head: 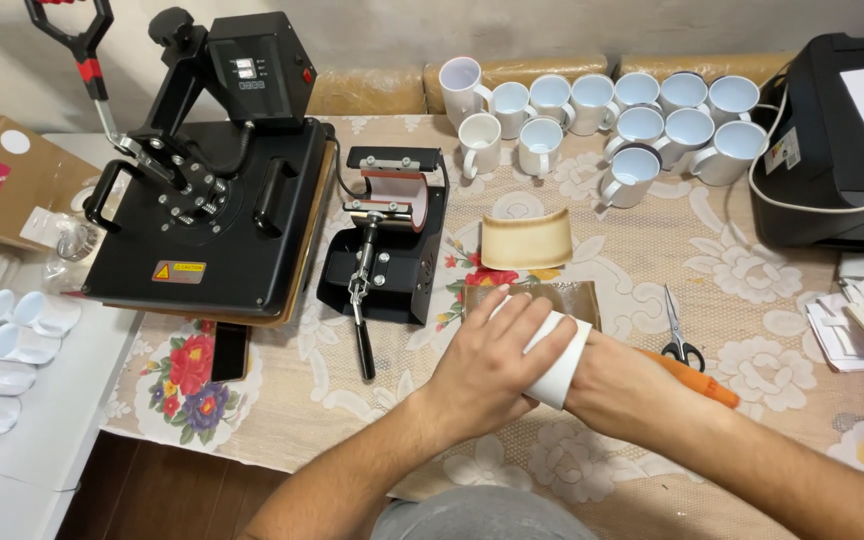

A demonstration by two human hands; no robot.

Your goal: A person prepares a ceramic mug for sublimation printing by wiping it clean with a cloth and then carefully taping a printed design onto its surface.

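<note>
Both hands are on a white mug at the near edge: left hand clasps it, right hand is mostly hidden, grip unclear. Looks like wrapping; next it wants the mug press, far left.

Even, fairly bright indoor light from overhead, warm tint. Soft short shadows under the flat heat press and mug press on the tabletop. Mild glare on white mugs at the far edge. Focus sharp mid-frame; slight wide-angle bend at the frame's sides. Little motion blur on the hands.
</note>
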